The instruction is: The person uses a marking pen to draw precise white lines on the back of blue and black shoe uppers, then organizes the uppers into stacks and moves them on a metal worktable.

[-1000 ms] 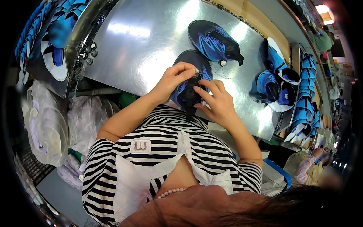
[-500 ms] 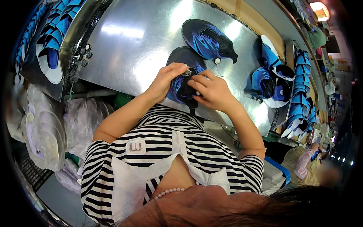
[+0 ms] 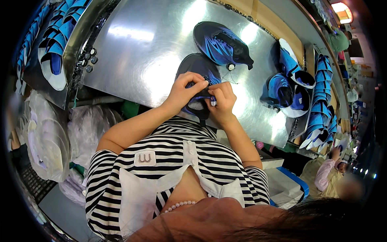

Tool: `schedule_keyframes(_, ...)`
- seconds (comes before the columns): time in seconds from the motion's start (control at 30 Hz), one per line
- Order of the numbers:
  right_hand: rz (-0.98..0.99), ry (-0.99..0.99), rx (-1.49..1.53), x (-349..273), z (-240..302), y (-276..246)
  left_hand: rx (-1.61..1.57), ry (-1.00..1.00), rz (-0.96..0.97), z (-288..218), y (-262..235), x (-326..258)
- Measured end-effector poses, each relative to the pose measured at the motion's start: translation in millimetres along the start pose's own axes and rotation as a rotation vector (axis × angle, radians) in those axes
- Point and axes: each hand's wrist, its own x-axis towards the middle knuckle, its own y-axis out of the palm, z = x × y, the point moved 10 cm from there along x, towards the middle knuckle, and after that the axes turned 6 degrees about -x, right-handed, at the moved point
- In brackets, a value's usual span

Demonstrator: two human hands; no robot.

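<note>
Both my hands meet over a black and blue shoe upper that lies flat on the metal table in front of me. My left hand is closed in a pinch at the middle of this upper; the fingertips hide the small dark piece between them. Right beside it, my right hand is also pinched, its fingertips nearly touching the left ones. In its curled lower fingers sits a small blue and white object, its kind unclear. Just beyond lies a second matching upper, with a round white-topped dial and thin lace at its edge.
Several small round dials lie at the left edge of the metal table. More blue uppers rest at the right, near a stacked row. Another stack stands left, above plastic-wrapped bundles. A person sits far right.
My right hand has drawn in and turned more upright, with its elbow closer to my body. The left fingertips have shifted slightly right and toward me. The nearer upper has moved a little.
</note>
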Motion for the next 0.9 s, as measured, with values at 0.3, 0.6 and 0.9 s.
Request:
schedule_keyframes(0.3, 0.042, 0.036, 0.063, 7, -2, -2, 0.885, 0.413, 0.303, -68, 29, -21)
schedule_keyframes(0.6, 0.056, 0.104, 0.212, 2, -4, 8, 1.030, 0.652, 0.364, -76, 32, -19)
schedule_keyframes(0.9, -0.149, 1.094, 1.195, 65, -88, 11, 0.716, 0.602, 0.171, -189, -13, 45)
